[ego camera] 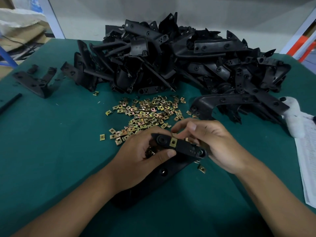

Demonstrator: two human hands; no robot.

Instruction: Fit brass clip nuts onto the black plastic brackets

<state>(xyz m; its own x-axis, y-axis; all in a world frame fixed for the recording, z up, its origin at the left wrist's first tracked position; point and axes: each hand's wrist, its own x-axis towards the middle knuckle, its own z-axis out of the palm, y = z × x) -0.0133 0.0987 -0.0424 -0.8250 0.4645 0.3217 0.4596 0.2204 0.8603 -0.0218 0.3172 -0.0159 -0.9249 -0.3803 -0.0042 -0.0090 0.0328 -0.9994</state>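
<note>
Bracket (181,147) position is the thing to watch, because you've got it lying slantwise between your two hands, long axis running from upper left near your left knuckles down toward your right palm, with its longer leg dropping away under your left wrist onto the green mat (51,134). Your left hand (145,151) is wrapped round the upper end, thumb pressed along the near edge, so that's your clamp. One clip nut (173,142) already sits on the bar, roughly midway between your hands and right beside the round boss.

Your right hand (213,144) is curled in at the far side of the bar with fingertips bunched just above the fitted nut. There's a glint of brass under those fingers, so I'd guess you're pinching another nut, but honestly it's too hidden to call.

The loose nuts (145,113) are straight ahead of you, just beyond your fingers, and nearer your right hand if anything. So my read is the right hand does the feeding and the left only steadies. The next nut probably wants to slide on across the bar, not along it, toward the free end by your right palm.

The big heap of brackets (179,57) is further back, past the nuts. One stray nut (201,169) lies on the mat by your right wrist.
</note>
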